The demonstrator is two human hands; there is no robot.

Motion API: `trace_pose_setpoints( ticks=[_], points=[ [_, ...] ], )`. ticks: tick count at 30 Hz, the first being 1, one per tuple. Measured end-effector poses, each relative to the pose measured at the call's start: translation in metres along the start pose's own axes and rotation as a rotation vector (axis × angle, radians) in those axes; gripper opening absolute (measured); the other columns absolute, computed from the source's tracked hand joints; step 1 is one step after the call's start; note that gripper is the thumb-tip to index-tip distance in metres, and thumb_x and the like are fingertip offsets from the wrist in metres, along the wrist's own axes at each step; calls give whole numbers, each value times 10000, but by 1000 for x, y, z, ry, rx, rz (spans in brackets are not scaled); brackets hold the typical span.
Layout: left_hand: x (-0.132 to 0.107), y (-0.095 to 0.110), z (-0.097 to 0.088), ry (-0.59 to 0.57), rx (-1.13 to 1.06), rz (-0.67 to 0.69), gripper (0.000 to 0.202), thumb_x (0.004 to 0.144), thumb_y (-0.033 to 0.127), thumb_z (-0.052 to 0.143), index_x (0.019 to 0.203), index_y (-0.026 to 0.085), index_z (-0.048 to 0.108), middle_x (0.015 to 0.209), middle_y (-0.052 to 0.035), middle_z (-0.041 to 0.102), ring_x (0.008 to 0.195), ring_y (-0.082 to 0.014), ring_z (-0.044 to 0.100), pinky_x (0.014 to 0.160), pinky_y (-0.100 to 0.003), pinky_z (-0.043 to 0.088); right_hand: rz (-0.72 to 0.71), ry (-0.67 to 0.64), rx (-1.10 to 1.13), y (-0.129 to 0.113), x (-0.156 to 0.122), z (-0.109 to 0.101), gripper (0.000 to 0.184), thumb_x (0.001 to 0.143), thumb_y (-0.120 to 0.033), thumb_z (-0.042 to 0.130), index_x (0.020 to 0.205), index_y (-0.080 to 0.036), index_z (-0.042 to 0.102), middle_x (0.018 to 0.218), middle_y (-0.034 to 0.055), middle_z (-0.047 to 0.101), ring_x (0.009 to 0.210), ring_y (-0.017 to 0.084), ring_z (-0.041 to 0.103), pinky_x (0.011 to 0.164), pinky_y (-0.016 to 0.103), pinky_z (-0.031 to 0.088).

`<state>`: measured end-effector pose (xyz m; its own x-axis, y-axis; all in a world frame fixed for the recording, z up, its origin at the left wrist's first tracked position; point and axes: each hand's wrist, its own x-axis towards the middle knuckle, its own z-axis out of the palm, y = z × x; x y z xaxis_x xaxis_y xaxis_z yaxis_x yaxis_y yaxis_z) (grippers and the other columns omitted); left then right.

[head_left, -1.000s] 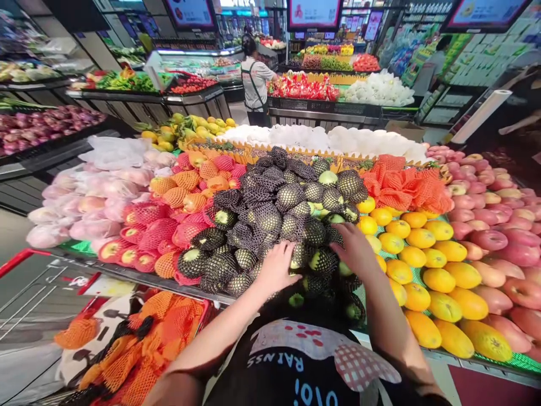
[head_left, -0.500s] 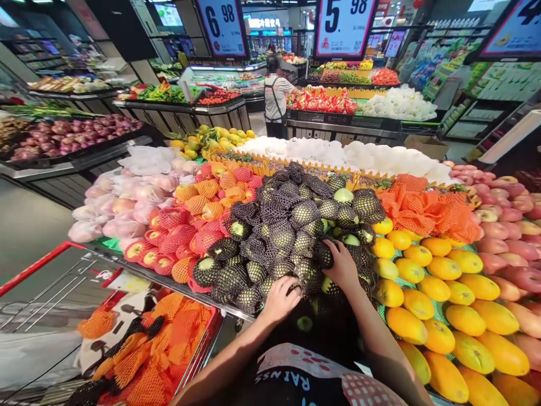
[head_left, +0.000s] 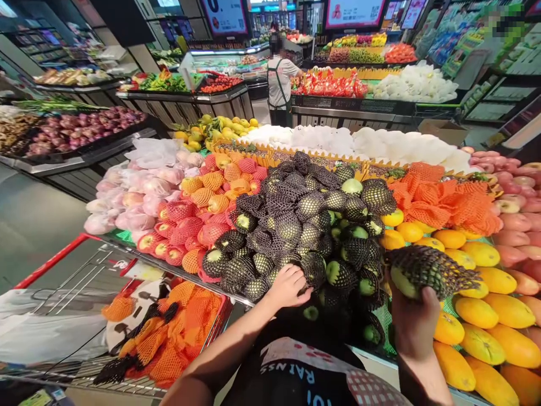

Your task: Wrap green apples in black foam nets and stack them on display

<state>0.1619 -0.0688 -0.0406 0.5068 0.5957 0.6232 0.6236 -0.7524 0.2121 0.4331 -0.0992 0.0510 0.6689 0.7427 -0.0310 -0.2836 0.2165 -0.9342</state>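
Note:
In my right hand [head_left: 416, 321], raised at the right, is a green fruit in a black foam net [head_left: 422, 273]; my thumb presses its near side. The net sleeve stretches out past the fruit toward the right. At the front edge of the pile of black-netted green fruit [head_left: 289, 228] is my left hand [head_left: 289, 286], its fingers curled down over a netted fruit. Their tips are partly hidden among the dark nets. Several fruits near the front right of the pile show bare green skin [head_left: 367, 286].
Yellow melons [head_left: 482, 313] lie in rows at the right, below loose orange nets [head_left: 443, 197]. Red- and orange-netted apples [head_left: 186, 228] sit to the left. A cart with a red rail [head_left: 51, 262] holds orange and black nets. Across the aisle stands a person [head_left: 279, 82] in an apron.
My right hand has lifted a netted green fruit off the pile and carried it right, over the yellow melons. My left hand stays at the pile's front. The view has tipped down slightly.

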Motion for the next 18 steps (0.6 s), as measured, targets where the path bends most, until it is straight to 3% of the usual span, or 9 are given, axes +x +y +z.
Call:
trace_pose_setpoints(
  ticks=[2,5,9,12,18],
  points=[
    [2,2,-5,60,-77,-39,229,874,264,528,651,217,551,632,-31,565,669,-195,545,637,-339,471,151,17,84,-3,-11,-16,560,738,-490,650,1257,-282,616,1288,44,657,1166,287,623,903,472,592],
    [-2,6,-8,114,-137,-101,213,908,185,439,786,189,614,757,-78,646,714,-197,582,641,-335,501,408,146,159,9,-31,-42,546,712,-490,703,1221,-301,647,1253,23,689,1021,252,685,706,356,625],
    [-5,11,-1,46,-142,-55,227,933,110,504,1082,175,663,969,-82,732,870,-189,676,796,-326,578,563,255,164,25,-50,-62,492,732,-499,735,1183,-324,642,1258,8,684,926,230,713,661,340,638],
    [1,15,6,-13,-110,-21,336,940,112,532,1259,168,623,1136,-99,739,1049,-212,694,941,-351,583,548,226,191,22,-50,-62,541,690,-497,776,1193,-342,653,1308,-1,658,955,242,712,659,343,637],
    [30,17,6,-288,-29,-277,497,863,222,672,1344,144,581,1380,-171,622,1322,-328,553,1092,-500,499,335,203,152,4,-34,-66,523,692,-523,733,1182,-351,673,1270,-18,676,1108,252,650,731,353,617]
  ],
)
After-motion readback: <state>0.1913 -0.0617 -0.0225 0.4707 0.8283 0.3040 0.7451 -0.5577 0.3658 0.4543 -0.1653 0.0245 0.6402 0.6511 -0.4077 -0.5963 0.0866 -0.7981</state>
